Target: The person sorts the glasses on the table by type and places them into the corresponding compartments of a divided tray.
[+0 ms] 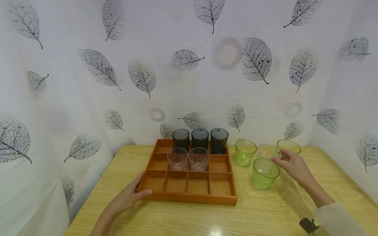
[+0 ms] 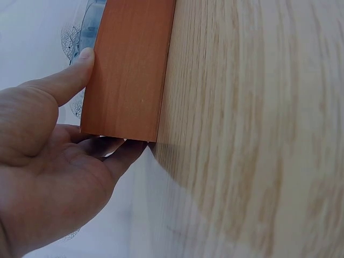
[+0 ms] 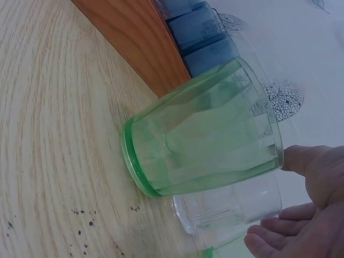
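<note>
My left hand (image 1: 125, 198) grips the front left corner of a divided wooden tray (image 1: 189, 197). Its thumb (image 2: 80, 72) lies at the top edge and the other fingers are at the side wall. Three dark glasses (image 1: 199, 141) stand in the tray's back row, and two clear glasses (image 1: 178, 160) in the middle row. To the tray's right, my right hand (image 1: 295, 167) reaches among the loose glasses, fingers spread. Its thumb is right at the rim of the front green glass (image 3: 204, 134); its fingertips are near a clear glass (image 3: 226, 209) behind that.
Two more green glasses, one on the left (image 1: 245, 154) and one at the back right (image 1: 290, 146), stand on the wooden table (image 1: 177, 219). A leaf-patterned curtain (image 1: 183, 95) hangs behind the table. A small black object (image 1: 308, 225) shows beside the right sleeve (image 1: 336, 218).
</note>
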A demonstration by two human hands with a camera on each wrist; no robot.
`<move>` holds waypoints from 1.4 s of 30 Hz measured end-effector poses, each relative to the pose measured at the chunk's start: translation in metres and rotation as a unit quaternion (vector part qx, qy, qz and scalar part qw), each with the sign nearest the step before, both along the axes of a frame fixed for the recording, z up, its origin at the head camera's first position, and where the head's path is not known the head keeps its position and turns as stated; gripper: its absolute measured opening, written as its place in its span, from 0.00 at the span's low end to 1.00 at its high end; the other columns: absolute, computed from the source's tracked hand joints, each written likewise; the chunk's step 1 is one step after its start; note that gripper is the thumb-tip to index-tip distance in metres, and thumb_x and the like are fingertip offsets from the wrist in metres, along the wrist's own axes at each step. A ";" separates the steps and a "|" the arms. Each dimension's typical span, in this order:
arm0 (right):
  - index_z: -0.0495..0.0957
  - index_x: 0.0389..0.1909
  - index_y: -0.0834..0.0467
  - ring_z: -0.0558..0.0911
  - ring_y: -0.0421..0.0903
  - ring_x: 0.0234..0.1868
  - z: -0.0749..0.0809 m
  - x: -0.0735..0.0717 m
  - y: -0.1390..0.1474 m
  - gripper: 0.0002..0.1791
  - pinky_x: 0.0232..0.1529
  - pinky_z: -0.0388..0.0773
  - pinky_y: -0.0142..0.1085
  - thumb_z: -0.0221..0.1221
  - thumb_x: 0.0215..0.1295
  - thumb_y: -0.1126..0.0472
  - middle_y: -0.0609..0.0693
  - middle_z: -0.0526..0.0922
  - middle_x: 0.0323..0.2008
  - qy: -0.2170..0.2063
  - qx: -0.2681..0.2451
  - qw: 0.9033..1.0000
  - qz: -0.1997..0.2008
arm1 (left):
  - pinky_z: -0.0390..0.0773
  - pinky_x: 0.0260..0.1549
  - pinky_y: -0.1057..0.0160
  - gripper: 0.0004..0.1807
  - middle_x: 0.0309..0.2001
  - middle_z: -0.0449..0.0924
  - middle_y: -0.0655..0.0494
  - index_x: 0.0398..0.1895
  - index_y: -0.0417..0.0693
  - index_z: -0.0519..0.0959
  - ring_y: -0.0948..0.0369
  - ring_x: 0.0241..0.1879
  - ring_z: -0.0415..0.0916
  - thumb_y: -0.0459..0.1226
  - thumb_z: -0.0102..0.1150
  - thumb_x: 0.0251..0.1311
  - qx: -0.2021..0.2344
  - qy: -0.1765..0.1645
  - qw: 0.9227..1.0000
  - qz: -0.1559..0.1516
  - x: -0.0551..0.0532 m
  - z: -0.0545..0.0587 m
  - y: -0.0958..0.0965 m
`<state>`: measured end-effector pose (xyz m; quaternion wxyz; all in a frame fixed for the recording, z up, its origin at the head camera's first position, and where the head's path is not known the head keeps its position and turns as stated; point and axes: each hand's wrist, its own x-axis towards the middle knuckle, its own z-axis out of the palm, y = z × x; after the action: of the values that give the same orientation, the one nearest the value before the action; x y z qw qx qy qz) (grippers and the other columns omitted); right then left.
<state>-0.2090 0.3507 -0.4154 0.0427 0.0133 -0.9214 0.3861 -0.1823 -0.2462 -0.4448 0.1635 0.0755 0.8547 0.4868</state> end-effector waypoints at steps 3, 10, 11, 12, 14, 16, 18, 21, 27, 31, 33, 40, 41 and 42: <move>0.49 0.75 0.81 0.67 0.78 0.66 0.001 -0.002 -0.001 0.48 0.59 0.71 0.69 0.57 0.78 0.45 0.82 0.62 0.68 -0.004 0.005 1.000 0.004 | 0.51 0.71 0.30 0.52 0.82 0.37 0.35 0.84 0.38 0.38 0.35 0.79 0.38 0.48 0.60 0.74 -0.001 0.001 1.000 -0.002 0.001 0.001 0.000; 0.49 0.75 0.80 0.68 0.77 0.65 0.003 -0.008 -0.002 0.49 0.57 0.73 0.67 0.57 0.78 0.44 0.81 0.63 0.68 -0.005 0.022 1.000 0.013 | 0.50 0.71 0.30 0.52 0.82 0.37 0.36 0.84 0.40 0.38 0.36 0.79 0.39 0.49 0.60 0.74 0.002 -0.004 1.000 0.002 0.000 0.001 0.000; 0.49 0.75 0.80 0.68 0.77 0.65 0.004 -0.009 -0.002 0.49 0.57 0.73 0.67 0.57 0.78 0.44 0.81 0.63 0.68 -0.007 0.024 1.000 0.014 | 0.50 0.71 0.30 0.52 0.82 0.37 0.36 0.84 0.39 0.38 0.36 0.79 0.39 0.48 0.60 0.74 0.004 -0.005 1.000 0.002 0.000 0.002 0.000; 0.50 0.75 0.80 0.69 0.77 0.64 0.005 -0.011 -0.003 0.49 0.57 0.73 0.67 0.57 0.77 0.43 0.81 0.64 0.68 -0.008 0.029 0.999 0.014 | 0.50 0.71 0.30 0.52 0.82 0.36 0.35 0.84 0.39 0.38 0.35 0.79 0.38 0.48 0.60 0.74 0.003 -0.004 1.000 0.001 0.000 0.002 0.000; 0.52 0.74 0.81 0.69 0.77 0.63 0.006 -0.013 -0.005 0.49 0.55 0.74 0.67 0.57 0.77 0.42 0.81 0.64 0.67 -0.013 0.039 0.999 0.013 | 0.51 0.71 0.30 0.52 0.82 0.36 0.35 0.84 0.39 0.38 0.35 0.79 0.38 0.48 0.60 0.74 0.005 -0.003 1.000 -0.002 0.000 0.002 0.000; 0.55 0.72 0.81 0.70 0.78 0.62 0.008 -0.016 -0.008 0.48 0.55 0.74 0.67 0.57 0.76 0.42 0.82 0.64 0.66 -0.016 0.045 0.999 0.009 | 0.50 0.71 0.30 0.52 0.82 0.35 0.35 0.84 0.38 0.37 0.35 0.79 0.38 0.48 0.60 0.74 0.005 -0.002 1.000 -0.004 0.000 0.002 -0.001; 0.54 0.72 0.82 0.70 0.79 0.62 0.009 -0.019 -0.011 0.50 0.55 0.74 0.68 0.57 0.75 0.41 0.84 0.62 0.67 -0.025 0.050 0.998 0.004 | 0.49 0.71 0.30 0.52 0.82 0.35 0.35 0.84 0.38 0.37 0.35 0.79 0.37 0.48 0.60 0.74 0.006 -0.003 1.000 -0.004 -0.001 0.001 -0.001; 0.47 0.74 0.83 0.67 0.80 0.64 0.011 -0.022 -0.016 0.55 0.58 0.72 0.69 0.58 0.74 0.39 0.85 0.58 0.68 -0.044 0.049 0.998 -0.003 | 0.48 0.72 0.30 0.52 0.82 0.35 0.36 0.84 0.39 0.37 0.36 0.79 0.37 0.48 0.60 0.74 0.005 -0.001 1.000 -0.001 -0.001 0.000 -0.001; 0.42 0.72 0.86 0.61 0.83 0.66 0.017 -0.028 -0.022 0.62 0.61 0.68 0.70 0.59 0.72 0.35 0.87 0.55 0.68 -0.076 0.069 0.994 -0.023 | 0.48 0.72 0.30 0.53 0.82 0.36 0.36 0.84 0.39 0.37 0.36 0.79 0.37 0.50 0.60 0.73 0.002 -0.003 1.000 0.003 -0.001 -0.001 -0.001; 0.46 0.70 0.89 0.61 0.84 0.65 0.021 -0.033 -0.025 0.63 0.60 0.70 0.70 0.61 0.69 0.34 0.88 0.54 0.67 -0.085 0.090 0.992 -0.033 | 0.48 0.72 0.30 0.53 0.82 0.36 0.36 0.84 0.39 0.37 0.36 0.79 0.37 0.50 0.60 0.73 0.000 -0.002 1.000 0.005 -0.001 -0.001 -0.001; 0.47 0.69 0.89 0.60 0.84 0.65 0.023 -0.035 -0.025 0.63 0.60 0.70 0.69 0.62 0.68 0.35 0.88 0.53 0.67 -0.088 0.093 0.991 -0.034 | 0.48 0.72 0.31 0.53 0.82 0.36 0.36 0.84 0.39 0.37 0.36 0.79 0.37 0.50 0.60 0.73 0.002 -0.002 1.000 0.005 -0.001 0.000 0.000; 0.45 0.70 0.88 0.61 0.83 0.65 0.022 -0.038 -0.024 0.64 0.60 0.70 0.69 0.65 0.66 0.36 0.87 0.56 0.67 -0.090 0.084 0.992 -0.028 | 0.49 0.72 0.31 0.52 0.82 0.37 0.35 0.84 0.38 0.37 0.36 0.79 0.39 0.49 0.60 0.73 0.004 0.002 1.000 0.006 -0.001 -0.001 0.000; 0.45 0.71 0.88 0.62 0.83 0.65 0.021 -0.037 -0.024 0.64 0.60 0.70 0.69 0.65 0.66 0.36 0.86 0.57 0.67 -0.087 0.082 0.992 -0.027 | 0.49 0.72 0.31 0.52 0.82 0.37 0.35 0.84 0.38 0.37 0.36 0.79 0.39 0.49 0.60 0.73 0.003 0.003 1.000 0.006 -0.001 -0.001 0.000; 0.45 0.71 0.88 0.62 0.83 0.65 0.021 -0.037 -0.024 0.64 0.59 0.71 0.69 0.65 0.67 0.36 0.86 0.58 0.67 -0.083 0.081 0.993 -0.027 | 0.49 0.72 0.31 0.52 0.82 0.37 0.35 0.84 0.38 0.37 0.36 0.79 0.39 0.49 0.60 0.73 0.003 0.003 1.000 0.006 -0.001 -0.001 0.000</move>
<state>-0.2462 0.3270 -0.3949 -0.0247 -0.0399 -0.9499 0.3092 -0.1836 -0.2459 -0.4460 0.1576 0.0722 0.8540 0.4905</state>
